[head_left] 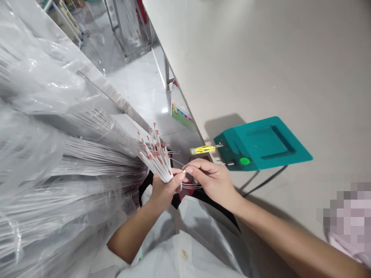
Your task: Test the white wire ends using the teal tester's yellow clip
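A bundle of thin white wires (158,160) with reddish-brown ends fans upward out of my left hand (166,189), whose fingers are wrapped round it. My right hand (213,179) is beside it, thumb and forefinger pinched on the end of a single wire (177,161). The thumb tips of both hands meet near this small pale end. Several loose wires (191,186) curve below, between the hands. Just right of my hands stands a teal device (261,144) with a green button (245,161) and a yellow clip (202,150) sticking out toward me.
Large bundles of white wires in clear plastic (92,154) fill the left side. A pale table (261,69) spreads to the right, its edge running diagonally. Beyond lies a tiled floor (139,83) with a wheeled metal rack (120,31). A pixelated patch (353,220) sits at lower right.
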### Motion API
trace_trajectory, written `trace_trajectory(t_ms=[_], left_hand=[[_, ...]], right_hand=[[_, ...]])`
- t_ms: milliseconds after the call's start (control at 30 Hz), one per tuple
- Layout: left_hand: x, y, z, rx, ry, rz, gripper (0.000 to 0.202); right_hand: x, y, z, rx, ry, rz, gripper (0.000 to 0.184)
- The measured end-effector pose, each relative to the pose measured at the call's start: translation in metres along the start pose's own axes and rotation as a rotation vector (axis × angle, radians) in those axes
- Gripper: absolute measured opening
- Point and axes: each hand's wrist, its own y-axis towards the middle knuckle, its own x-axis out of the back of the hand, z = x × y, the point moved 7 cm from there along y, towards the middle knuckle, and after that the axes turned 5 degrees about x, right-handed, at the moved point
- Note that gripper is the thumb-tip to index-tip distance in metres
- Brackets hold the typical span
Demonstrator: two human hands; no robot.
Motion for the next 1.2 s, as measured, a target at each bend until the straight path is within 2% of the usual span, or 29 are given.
trace_trajectory(t_ms=[300, 533, 733, 833, 933, 1033, 1200], left_hand=[[-0.006, 0.0, 0.001, 0.067, -0.226, 0.031, 0.017], [-0.007, 0.002, 0.001, 0.087, -0.273, 0.02, 0.017], [0.0, 0.002, 0.001, 0.093, -0.282, -0.002, 0.016], [0.0, 0.001, 0.002, 0.097, -0.267, 0.003, 0.016], [-0.003, 0.0, 0.002, 0.079, -0.212, 0.028, 0.017], [-0.004, -0.001, 0.002, 0.063, -0.161, 0.029, 0.017], [-0.005, -0.002, 0.003, 0.049, -0.109, 0.0, 0.018]], right_hand=[[-0.005, -0.004, -0.015, -0.088, 0.238, -0.025, 0.018], [0.0, -0.003, -0.001, 0.06, 0.041, -0.062, 0.017], [0.003, -0.013, -0.007, -0.034, 0.009, -0.087, 0.018], [0.004, -0.011, 0.0, 0.074, -0.06, -0.092, 0.026], [-0.001, -0.006, 0.004, 0.119, -0.082, -0.034, 0.01], [-0.001, -0.004, 0.007, 0.142, -0.123, -0.045, 0.012], [-0.003, -0.011, 0.029, 0.486, -0.556, -0.043, 0.007]])
